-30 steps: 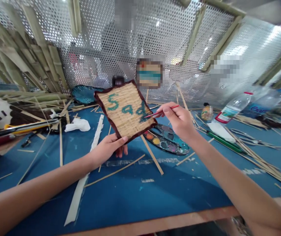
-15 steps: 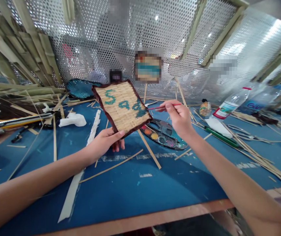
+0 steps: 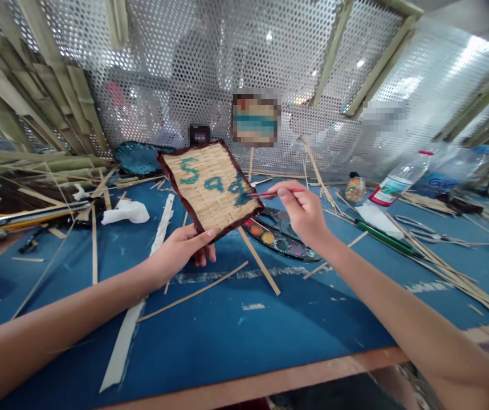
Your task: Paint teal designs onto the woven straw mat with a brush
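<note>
My left hand (image 3: 191, 247) grips the lower edge of a woven panel (image 3: 212, 202), thumb in front and fingers behind. The panel has a dark brown border and is tilted above the table. Teal painted letters run across it, with a smeared teal patch near its right edge. Pinched in my right hand (image 3: 302, 213) is a thin red paintbrush (image 3: 276, 193), its tip at that teal patch. Behind and below the right hand lies an oval paint palette (image 3: 281, 242) with several colours, partly hidden by the hand and panel.
Thin bamboo strips (image 3: 261, 265) are scattered over the blue table (image 3: 236, 347). A clear bottle (image 3: 398, 179), a small jar (image 3: 354, 189), a green pen-like tool (image 3: 390, 239) and pliers (image 3: 428, 230) lie right. Crumpled white tissue (image 3: 125, 212) and a blue dish (image 3: 137, 158) are left.
My right hand has moved slightly left, bringing the brush tip from the panel's right edge onto the teal patch. The left hand and panel have barely moved.
</note>
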A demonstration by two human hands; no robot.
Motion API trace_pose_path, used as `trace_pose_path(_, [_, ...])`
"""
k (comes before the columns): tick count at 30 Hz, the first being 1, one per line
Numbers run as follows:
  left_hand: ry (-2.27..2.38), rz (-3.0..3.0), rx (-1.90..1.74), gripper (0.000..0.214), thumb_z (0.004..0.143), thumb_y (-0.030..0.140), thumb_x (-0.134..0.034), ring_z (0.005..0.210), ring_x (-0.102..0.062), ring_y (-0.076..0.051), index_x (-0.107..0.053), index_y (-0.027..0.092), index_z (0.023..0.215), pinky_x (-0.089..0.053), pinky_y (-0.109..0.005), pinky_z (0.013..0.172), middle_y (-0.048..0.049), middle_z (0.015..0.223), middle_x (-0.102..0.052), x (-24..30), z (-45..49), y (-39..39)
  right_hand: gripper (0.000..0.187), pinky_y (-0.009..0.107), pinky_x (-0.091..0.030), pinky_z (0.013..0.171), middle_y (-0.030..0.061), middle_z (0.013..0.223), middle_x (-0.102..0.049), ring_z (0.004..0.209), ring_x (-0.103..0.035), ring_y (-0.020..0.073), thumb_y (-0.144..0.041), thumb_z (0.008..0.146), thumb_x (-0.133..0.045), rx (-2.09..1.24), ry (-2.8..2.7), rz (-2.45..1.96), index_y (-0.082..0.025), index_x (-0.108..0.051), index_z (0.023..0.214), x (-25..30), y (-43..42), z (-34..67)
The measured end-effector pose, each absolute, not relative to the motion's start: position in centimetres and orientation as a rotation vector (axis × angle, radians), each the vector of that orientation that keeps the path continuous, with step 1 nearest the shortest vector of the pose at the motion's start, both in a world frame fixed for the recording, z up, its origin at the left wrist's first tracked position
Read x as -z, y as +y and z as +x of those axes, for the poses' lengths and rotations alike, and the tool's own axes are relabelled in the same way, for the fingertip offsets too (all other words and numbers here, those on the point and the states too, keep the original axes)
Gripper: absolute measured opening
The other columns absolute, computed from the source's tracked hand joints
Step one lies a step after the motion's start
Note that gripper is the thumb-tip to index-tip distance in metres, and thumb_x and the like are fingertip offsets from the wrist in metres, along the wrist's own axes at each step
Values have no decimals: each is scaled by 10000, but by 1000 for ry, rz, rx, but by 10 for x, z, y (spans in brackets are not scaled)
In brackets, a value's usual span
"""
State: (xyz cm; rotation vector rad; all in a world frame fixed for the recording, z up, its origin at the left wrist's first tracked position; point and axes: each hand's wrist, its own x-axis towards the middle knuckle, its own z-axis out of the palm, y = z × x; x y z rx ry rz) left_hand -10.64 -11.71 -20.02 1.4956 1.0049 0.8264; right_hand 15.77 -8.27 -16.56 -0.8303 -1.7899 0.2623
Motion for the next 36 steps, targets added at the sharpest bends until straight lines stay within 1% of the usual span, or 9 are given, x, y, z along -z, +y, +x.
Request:
trace_pose_path(3, [1005,1502,-820,367,881,471,-543,493,-534,-101,-541,159,690,-397,-217,488,-27,637,-661,200,-106,-117,253,306,-533,834,19,908,-704,876,-676,151,-372,976,-476,-236,-1751,-820,-229,-673,909,165,-84,157])
trace_pose_path(7, [1014,1514,-817,357,878,465,-541,492,-533,-102,-542,160,693,-400,-219,492,-30,632,-662,198,-106,-119,262,317,-522,857,24,959,-706,938,-666,163,-379,977,-470,-204,-1800,-859,-236,-678,906,164,-87,156])
trace_pose_path(16, [1036,1517,-816,347,872,473,-533,501,-536,-113,-534,168,707,-406,-227,495,-35,642,-663,199,-106,-119,270,337,-507,862,29,988,-711,941,-665,176,-411,966,-482,-171,-1780,-919,-236,-682,916,167,-81,160])
trace_pose_path(22, [1035,1511,-812,339,871,467,-540,497,-535,-114,-528,170,708,-404,-228,490,-32,630,-663,199,-106,-119,241,295,-504,768,18,841,-720,803,-688,159,-410,941,-537,-238,-1720,-965,-214,-673,908,167,-86,155])
trace_pose_path(24, [1029,1526,-801,349,872,467,-538,500,-535,-115,-540,168,694,-407,-229,491,-35,630,-664,199,-106,-119,253,280,-488,721,14,770,-712,747,-671,151,-421,931,-553,-176,-1698,-1007,-211,-675,863,166,-88,155])
trace_pose_path(28, [1025,1563,-789,361,876,464,-537,510,-540,-111,-558,160,682,-420,-229,509,-37,642,-668,197,-106,-121,349,273,-461,626,9,648,-667,604,-603,130,-471,929,-534,-78,-1624,-1060,-204,-648,736,165,-86,160])
trace_pose_path(31, [1028,1569,-788,358,882,470,-531,509,-544,-109,-548,163,699,-422,-228,511,-32,648,-670,197,-106,-122,336,277,-486,639,6,661,-667,629,-623,135,-472,951,-490,-93,-1608,-1020,-211,-638,798,165,-84,162])
trace_pose_path(33, [1025,1573,-797,356,884,474,-530,505,-543,-107,-543,166,706,-421,-225,510,-27,648,-668,198,-106,-121,308,286,-512,651,5,703,-678,647,-644,141,-474,958,-472,-155,-1589,-970,-224,-627,866,166,-84,161])
trace_pose_path(36, [1018,1587,-806,361,889,473,-530,505,-542,-105,-548,165,703,-423,-223,511,-25,648,-667,199,-106,-120,288,303,-545,677,12,773,-692,688,-669,150,-482,956,-471,-266,-1569,-881,-238,-612,896,167,-86,155])
